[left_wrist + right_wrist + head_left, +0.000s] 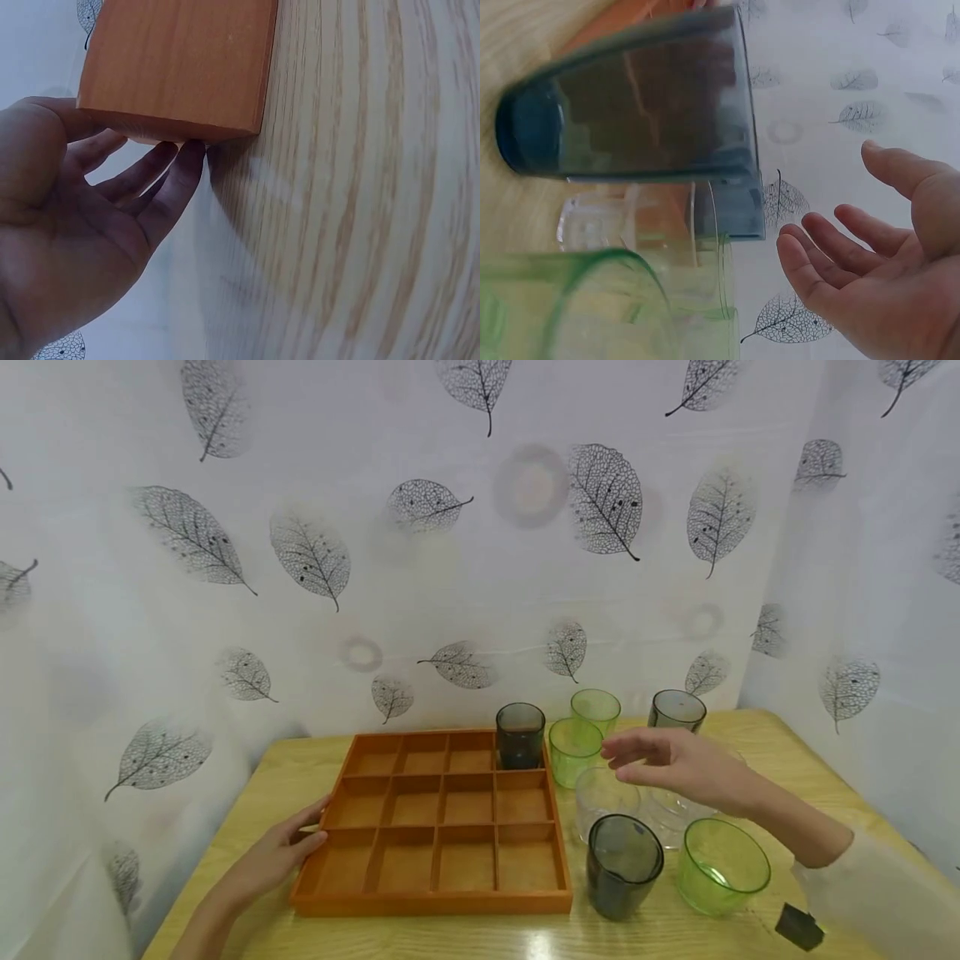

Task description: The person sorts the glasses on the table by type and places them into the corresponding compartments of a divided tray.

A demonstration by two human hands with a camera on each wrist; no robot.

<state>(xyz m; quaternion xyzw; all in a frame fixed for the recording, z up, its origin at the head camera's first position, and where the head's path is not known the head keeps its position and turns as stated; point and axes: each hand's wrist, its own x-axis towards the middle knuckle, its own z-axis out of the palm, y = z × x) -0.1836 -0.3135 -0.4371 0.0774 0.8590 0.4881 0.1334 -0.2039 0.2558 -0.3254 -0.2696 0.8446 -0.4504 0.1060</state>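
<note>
Rightmost grey glass (677, 709) sits partly behind right hand (686, 766).

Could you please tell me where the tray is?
In the head view, the tray lies on the table, with the left hand at its left edge and green glasses to its right.

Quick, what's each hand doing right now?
Left hand: open, touching the rectangular orange-brown wooden tray.
Right hand: open, holding nothing, near transparent round cups.

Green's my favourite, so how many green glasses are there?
3: one green glass right of the divided wooden tray, another behind that glass, a third at the front right. The right hand may hide more.
</note>
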